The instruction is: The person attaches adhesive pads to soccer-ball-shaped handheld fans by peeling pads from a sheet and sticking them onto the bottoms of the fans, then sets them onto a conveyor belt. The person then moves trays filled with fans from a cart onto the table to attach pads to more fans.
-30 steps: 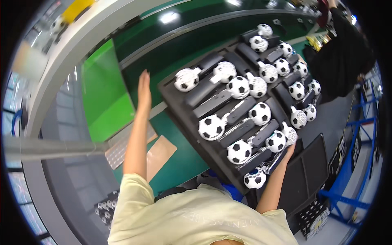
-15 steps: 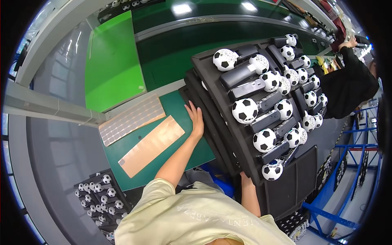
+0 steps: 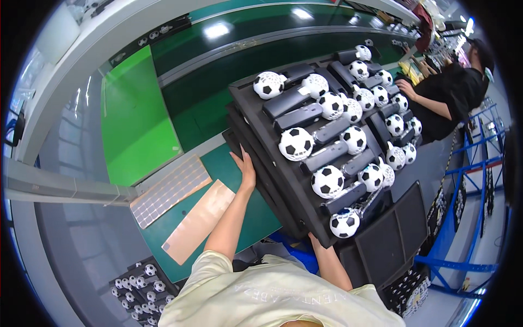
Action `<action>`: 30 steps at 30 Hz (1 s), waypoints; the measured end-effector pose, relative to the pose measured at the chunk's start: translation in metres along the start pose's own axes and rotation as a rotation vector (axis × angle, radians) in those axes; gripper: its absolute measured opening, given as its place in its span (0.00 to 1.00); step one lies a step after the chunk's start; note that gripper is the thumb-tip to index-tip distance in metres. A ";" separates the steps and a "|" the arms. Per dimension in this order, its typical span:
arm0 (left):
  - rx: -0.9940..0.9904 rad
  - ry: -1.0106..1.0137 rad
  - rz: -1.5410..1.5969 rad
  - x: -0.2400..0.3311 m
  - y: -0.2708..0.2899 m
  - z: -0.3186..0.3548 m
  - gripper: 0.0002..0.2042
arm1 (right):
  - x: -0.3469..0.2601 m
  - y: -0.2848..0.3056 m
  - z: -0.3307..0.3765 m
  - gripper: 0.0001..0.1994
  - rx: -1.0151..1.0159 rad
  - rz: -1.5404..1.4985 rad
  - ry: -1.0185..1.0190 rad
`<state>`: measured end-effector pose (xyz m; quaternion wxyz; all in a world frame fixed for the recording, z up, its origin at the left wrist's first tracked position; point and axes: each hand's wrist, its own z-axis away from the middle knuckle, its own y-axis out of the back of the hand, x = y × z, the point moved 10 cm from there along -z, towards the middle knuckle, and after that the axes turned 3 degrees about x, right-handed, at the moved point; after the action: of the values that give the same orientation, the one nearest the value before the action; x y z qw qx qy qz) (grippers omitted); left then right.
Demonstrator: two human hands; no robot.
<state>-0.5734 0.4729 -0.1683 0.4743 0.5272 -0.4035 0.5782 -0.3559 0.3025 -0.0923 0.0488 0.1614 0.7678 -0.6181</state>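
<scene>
A stack of black foam trays [image 3: 321, 231] rises in front of me, slightly right of the middle. Its top tray carries several black handheld devices [image 3: 298, 116], each joined to a black-and-white football-patterned ball [image 3: 296, 144]. My left hand [image 3: 247, 171] lies along the stack's left side, fingers stretched out and palm toward the trays. At the near corner, my right hand [image 3: 312, 240] reaches under or behind the stack; its fingers are hidden by the trays.
On the green table [image 3: 163, 260] at left lie a gridded sheet [image 3: 171, 191] and a plain tan strip [image 3: 199, 220]. Beyond is a bright green board [image 3: 136, 117]. Black panels [image 3: 389, 234] stand near right. A person in black [image 3: 449, 98] is beyond the stack, a hand near it.
The stack and both my hands sit further left in the picture, and the whole view has shifted too. The other person has turned, with an arm now reaching toward the stack's far side.
</scene>
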 end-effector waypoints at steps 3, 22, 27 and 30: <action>-0.037 -0.031 -0.025 0.004 -0.004 -0.009 0.34 | 0.002 0.069 0.009 0.21 -0.029 -0.035 -0.065; -0.861 -0.645 -0.912 0.055 0.032 0.225 0.40 | -0.017 0.103 0.111 0.45 1.218 0.754 -0.328; -1.033 -0.778 -1.172 0.039 0.091 0.262 0.39 | -0.031 0.172 0.258 0.41 1.175 1.470 -0.646; -1.054 -0.788 -1.223 0.034 0.127 0.261 0.39 | -0.036 0.160 0.343 0.38 1.314 1.589 -0.975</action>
<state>-0.6377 0.1960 -0.0991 0.7068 0.5240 -0.3987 -0.2586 -0.3156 -0.0057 -0.3105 0.6254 0.3389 -0.1241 -0.6918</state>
